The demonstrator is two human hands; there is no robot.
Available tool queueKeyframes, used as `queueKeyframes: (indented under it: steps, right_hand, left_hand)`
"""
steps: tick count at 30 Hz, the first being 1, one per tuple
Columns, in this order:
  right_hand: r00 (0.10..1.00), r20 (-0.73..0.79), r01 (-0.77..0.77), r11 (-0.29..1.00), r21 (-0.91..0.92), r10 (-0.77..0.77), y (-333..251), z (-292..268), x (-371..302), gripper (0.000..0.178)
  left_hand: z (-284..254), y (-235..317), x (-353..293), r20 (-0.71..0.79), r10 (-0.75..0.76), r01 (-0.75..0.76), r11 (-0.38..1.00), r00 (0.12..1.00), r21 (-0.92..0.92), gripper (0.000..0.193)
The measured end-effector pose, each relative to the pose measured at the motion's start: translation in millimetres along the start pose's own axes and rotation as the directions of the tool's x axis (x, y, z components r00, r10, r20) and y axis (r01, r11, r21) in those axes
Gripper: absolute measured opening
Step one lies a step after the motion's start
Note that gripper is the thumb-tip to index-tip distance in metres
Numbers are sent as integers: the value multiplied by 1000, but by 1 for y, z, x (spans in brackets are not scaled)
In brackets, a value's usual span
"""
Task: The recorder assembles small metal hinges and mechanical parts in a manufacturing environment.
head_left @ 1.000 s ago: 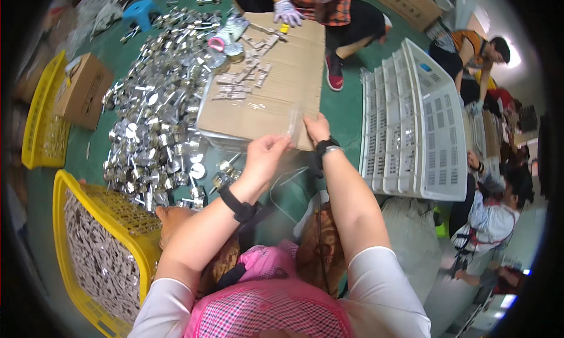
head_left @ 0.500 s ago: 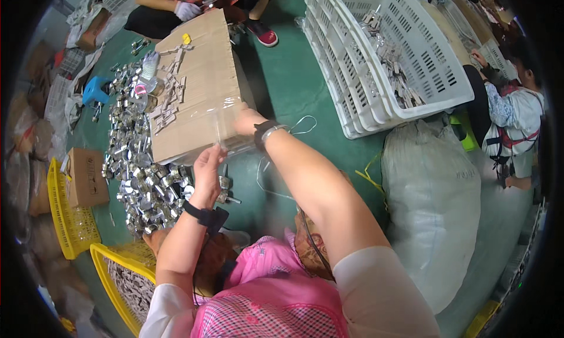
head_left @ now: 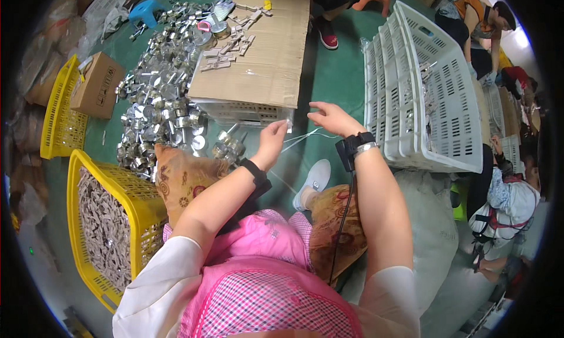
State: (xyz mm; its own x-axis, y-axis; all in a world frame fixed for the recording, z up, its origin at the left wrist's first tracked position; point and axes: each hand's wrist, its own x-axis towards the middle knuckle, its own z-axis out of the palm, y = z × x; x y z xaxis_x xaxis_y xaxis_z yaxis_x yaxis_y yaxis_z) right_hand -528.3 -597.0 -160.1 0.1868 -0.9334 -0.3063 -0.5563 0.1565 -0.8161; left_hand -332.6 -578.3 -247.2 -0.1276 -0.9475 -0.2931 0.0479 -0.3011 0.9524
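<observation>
A sheet of brown cardboard [head_left: 258, 79] lies on a pale slatted crate [head_left: 238, 113] in front of me. At its near right corner my left hand [head_left: 271, 144] is closed, thumb and fingers pinching the edge of a clear plastic film [head_left: 288, 125]. To the right of that corner, my right hand [head_left: 336, 119] hovers with thumb and forefinger apart and nothing visible between them. White string [head_left: 306, 136] trails below and between the hands. Several grey clip-like pieces [head_left: 238, 41] and a small yellow item [head_left: 267, 4] rest on the cardboard.
Shiny round metal parts with stems [head_left: 170, 100] are heaped left of the cardboard. A yellow basket [head_left: 142, 198] of grey pieces stands by my left knee. Stacked white crates [head_left: 382, 85] and a white sack [head_left: 435, 220] are at right. Another person's red shoe [head_left: 327, 33] shows beyond.
My right hand has left the cardboard's edge and moved right, its fingers spreading. The left hand stays pinched near the corner. The view has shifted, putting the cardboard higher and further right.
</observation>
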Motion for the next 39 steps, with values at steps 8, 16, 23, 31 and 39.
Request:
queueKeyframes:
  steps: [8, 16, 23, 31, 39]
  right_hand:
    - [999, 6, 42, 957, -285, -42, -27, 36, -29, 49]
    - [991, 132, 49, 894, -446, 12, -35, 51, -7, 65]
    - [964, 246, 13, 907, -420, 100, -32, 48, 7, 71]
    - [963, 256, 37, 901, -432, 83, -11, 49, 9, 72]
    - [953, 285, 25, 904, -426, 108, -11, 48, 6, 70]
  left_hand:
    - [-10, -13, 10, -14, 58, -59, 996, 998, -68, 27]
    - [-2, -15, 25, -5, 122, -123, 992, 992, -42, 28]
    - [-5, -4, 32, 43, 164, -168, 977, 985, 127, 27]
    - [-4, -7, 33, 50, 271, -276, 950, 961, 145, 23]
    - [3, -19, 35, 73, 318, -325, 934, 945, 146, 22]
